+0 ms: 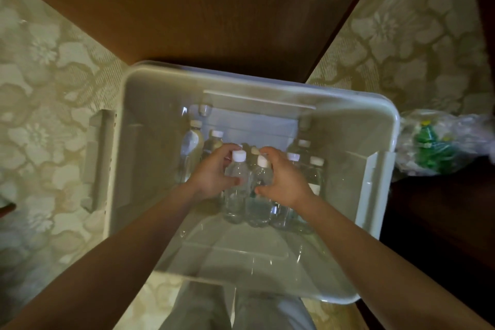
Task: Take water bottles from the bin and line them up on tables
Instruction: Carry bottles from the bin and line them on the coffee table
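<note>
Bottles (190,142) crowd the bin (150,147) — left hand (211,174) and right hand (285,182) each grip one — table (214,8) beyond, plastic bag (442,142) beside.

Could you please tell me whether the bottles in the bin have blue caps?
No, the bottles in the bin all show white caps.

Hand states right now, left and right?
Left hand: grips a clear bottle inside the bin.
Right hand: grips the neighbouring bottle.

Nothing legible here; the water bottles (238,175) carry labels too blurred to read; no print can be made out on the bin (267,86).
</note>
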Demonstrator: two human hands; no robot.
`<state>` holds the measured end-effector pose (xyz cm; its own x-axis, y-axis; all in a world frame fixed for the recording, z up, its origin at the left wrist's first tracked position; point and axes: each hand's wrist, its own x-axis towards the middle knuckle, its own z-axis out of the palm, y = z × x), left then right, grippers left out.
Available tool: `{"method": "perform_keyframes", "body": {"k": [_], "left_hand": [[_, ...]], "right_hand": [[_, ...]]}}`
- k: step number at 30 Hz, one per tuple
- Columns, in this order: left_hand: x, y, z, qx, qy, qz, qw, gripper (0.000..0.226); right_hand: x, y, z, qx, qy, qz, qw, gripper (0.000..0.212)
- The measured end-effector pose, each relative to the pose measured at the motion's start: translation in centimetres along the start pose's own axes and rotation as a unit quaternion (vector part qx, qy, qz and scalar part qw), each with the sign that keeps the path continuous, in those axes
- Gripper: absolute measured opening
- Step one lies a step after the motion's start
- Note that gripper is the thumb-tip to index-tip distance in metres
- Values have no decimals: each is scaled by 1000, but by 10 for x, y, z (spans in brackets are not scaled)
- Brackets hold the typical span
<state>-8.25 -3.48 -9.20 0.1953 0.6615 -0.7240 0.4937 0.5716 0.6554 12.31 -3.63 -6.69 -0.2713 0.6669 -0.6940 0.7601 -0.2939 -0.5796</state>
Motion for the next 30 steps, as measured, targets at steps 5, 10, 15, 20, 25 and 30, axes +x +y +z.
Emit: {"method": "perform_keyframes", "body": {"k": [5, 10, 15, 20, 25, 30], "left_hand": [[-21, -3, 0, -30, -51, 48, 997, 84], [-22, -12, 9, 15, -46, 72, 996, 92], [-26, -14, 20, 27, -12, 86, 996, 91], [-28, -11, 20, 35, 13, 119, 992, 85], [-48, 6, 8, -24, 45, 124, 991, 83], [-86, 35, -17, -89, 91, 146, 981, 87]], "right_hand": [[-19, 0, 16, 126, 76, 35, 989, 79], [-27, 9, 27, 150, 85, 10, 985, 79], [-27, 10, 31, 121, 76, 28, 989, 83], [-30, 5, 25, 159, 98, 11, 982, 78], [-41, -10, 8, 213, 88, -15, 973, 76], [-53, -46, -24, 240, 63, -66, 967, 80]]}}
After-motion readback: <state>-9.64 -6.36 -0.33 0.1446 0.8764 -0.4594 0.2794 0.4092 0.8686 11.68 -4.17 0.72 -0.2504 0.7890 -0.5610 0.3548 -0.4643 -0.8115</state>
